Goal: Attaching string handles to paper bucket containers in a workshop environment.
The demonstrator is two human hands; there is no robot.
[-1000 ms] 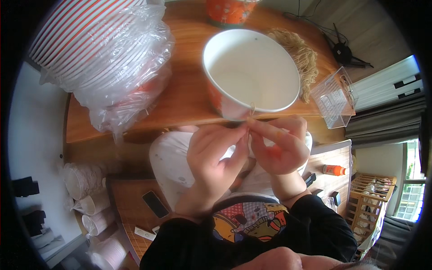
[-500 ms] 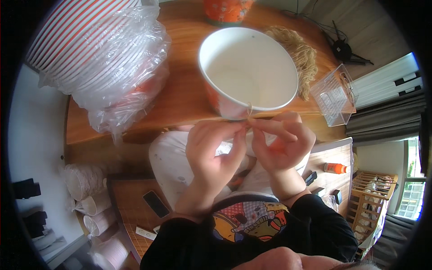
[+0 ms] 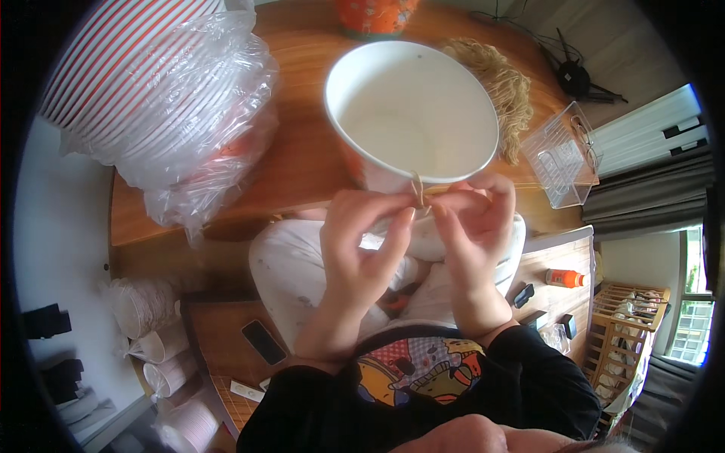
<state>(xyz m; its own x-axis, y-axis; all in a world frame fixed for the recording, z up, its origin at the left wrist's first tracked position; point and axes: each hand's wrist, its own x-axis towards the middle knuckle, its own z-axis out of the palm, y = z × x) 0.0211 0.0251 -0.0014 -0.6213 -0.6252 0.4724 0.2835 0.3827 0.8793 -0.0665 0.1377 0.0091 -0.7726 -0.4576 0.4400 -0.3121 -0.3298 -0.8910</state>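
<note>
A large white-lined paper bucket (image 3: 411, 113) with an orange outside stands at the table's near edge, its mouth tipped toward me. From its near rim hangs a small loop of tan string (image 3: 419, 185). My left hand (image 3: 362, 238) pinches the string between thumb and forefinger just below the rim. Close beside it, my right hand (image 3: 479, 234) pinches a short end of the same string, its other fingers curled. Both pinches are nearly touching. Behind the bucket's right side lies a bundle of tan strings (image 3: 502, 90).
Nested buckets in clear plastic (image 3: 204, 113) fill the table's left. Another orange bucket (image 3: 375, 16) stands at the back. A clear plastic tray (image 3: 559, 158) sits at the right edge. Below are a phone (image 3: 263, 342), an orange bottle (image 3: 565, 278) and wrapped white bucket stacks (image 3: 162, 340).
My right hand has turned and drawn slightly right, leaving a small gap between the fingertips. More of the string loop shows. The whole view has shifted slightly.
</note>
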